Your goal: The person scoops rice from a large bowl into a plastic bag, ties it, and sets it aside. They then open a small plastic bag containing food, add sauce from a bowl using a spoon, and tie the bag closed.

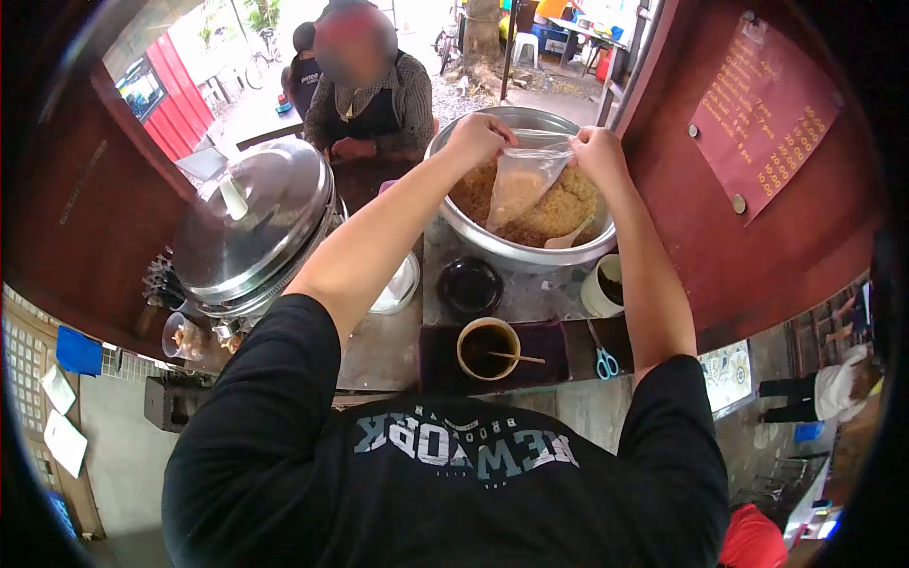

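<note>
Between my two hands hangs a clear plastic bag (519, 182) with some brownish rice in its lower part. My left hand (481, 140) pinches one upper corner of it. The opposite corner is in the closed fingers of my right hand (598, 151). Below the bag is a large metal basin (502, 250) of brownish rice (573, 197). A pale serving spoon (566, 239) rests in the rice at the near right side.
Left stands a lidded steamer pot (256, 222). Nearer are a black bowl (471, 287), a tub of dark sauce (488, 348) with a stick, blue-handled scissors (604, 360) and a white container (603, 287). Across the counter sits a person (369, 114). A red price sheet (765, 114) hangs right.
</note>
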A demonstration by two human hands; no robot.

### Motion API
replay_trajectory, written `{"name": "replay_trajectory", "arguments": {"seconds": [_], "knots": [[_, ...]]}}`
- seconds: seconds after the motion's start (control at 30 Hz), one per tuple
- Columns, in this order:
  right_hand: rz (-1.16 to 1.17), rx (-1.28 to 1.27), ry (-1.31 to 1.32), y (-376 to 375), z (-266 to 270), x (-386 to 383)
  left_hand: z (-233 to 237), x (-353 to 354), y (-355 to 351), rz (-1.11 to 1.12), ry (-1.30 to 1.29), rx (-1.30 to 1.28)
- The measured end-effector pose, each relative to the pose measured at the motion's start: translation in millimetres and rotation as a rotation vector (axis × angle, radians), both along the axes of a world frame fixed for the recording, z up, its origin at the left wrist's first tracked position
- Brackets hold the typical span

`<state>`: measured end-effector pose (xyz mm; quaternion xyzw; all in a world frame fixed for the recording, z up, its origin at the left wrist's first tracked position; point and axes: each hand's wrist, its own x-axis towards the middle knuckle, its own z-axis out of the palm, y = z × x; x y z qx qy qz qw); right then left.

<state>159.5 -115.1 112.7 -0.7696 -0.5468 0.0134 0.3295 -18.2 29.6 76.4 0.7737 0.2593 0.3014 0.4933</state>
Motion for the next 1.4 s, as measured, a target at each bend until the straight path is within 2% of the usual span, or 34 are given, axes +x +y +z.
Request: {"name": "replay_trajectory", "arguments": {"seconds": [0.03,0.07,0.13,0.17,0.2,0.33,0.43,0.47,0.57,0.6,0.7,0.73,0.83,0.87,0.97,1.07,1.17,1.2,1.3,1.33,1.4], "knots": [[-0.008,0.026,0.003,3.2,-4.6,3.2,-0.4,2.2,1.1,0.001,0.042,0.062],[0.012,0.041,-0.133,9.7,-10.0,11.7,-3.1,2.8,1.2,-0.001,0.090,0.123],[0.029,0.119,0.013,4.6,3.0,-4.1,8.8,-3.1,-8.5,0.020,0.139,0.289],[0.040,0.159,0.084,3.4,8.9,-8.8,15.1,-1.9,-10.9,0.026,0.124,0.274],[0.051,0.089,-0.024,6.2,7.7,-6.9,16.0,-0.3,-13.2,0.029,0.115,0.256],[0.029,0.139,0.042,9.5,6.6,-4.6,6.8,10.4,-9.4,-0.046,0.168,0.217],[0.025,0.078,0.064,7.3,4.0,2.2,5.0,17.4,-30.2,-0.011,0.099,0.278],[0.037,0.053,0.115,8.5,-1.0,7.0,9.7,11.0,-36.2,-0.142,0.120,0.282],[0.106,0.067,0.320,0.9,5.0,1.0,-3.1,14.3,-41.0,-0.251,-0.136,0.691],[0.135,0.087,0.395,-4.9,9.3,-3.6,4.5,12.1,-42.6,-0.275,-0.035,0.816],[0.321,0.274,0.299,-19.6,15.5,0.5,34.2,10.6,-43.3,-0.260,0.210,0.762],[0.458,0.368,0.540,-19.5,8.3,6.5,43.8,10.5,-46.1,-0.245,0.186,0.700],[0.728,0.267,0.761,-6.8,-23.1,9.0,60.8,14.3,-36.2,-0.431,-0.106,0.812],[0.712,0.139,0.596,-7.9,-31.9,11.1,70.9,12.0,-38.3,-0.421,-0.030,0.817],[1.068,-0.061,0.794,-3.0,-14.2,-37.5,92.4,8.3,-44.8,-0.440,0.094,0.850],[1.087,-0.239,0.775,10.0,-9.6,-49.9,98.6,0.6,-43.2,-0.430,0.095,0.806],[0.918,-0.364,0.929,8.5,-21.6,-60.8,101.4,-13.5,-43.8,-0.380,0.153,0.835],[0.996,-0.351,0.887,7.5,-23.0,-62.4,101.5,-19.9,-43.2,-0.368,0.167,0.838],[0.820,-0.258,0.633,18.7,-51.1,-54.6,89.8,-36.1,-32.1,-0.287,0.134,0.839],[0.676,-0.234,0.644,13.7,-48.4,-58.1,83.9,-40.9,-28.2,-0.254,0.111,0.838],[0.590,-0.135,0.642,12.9,-45.8,-59.2,76.1,-50.2,-24.2,-0.134,0.080,0.666]]}}
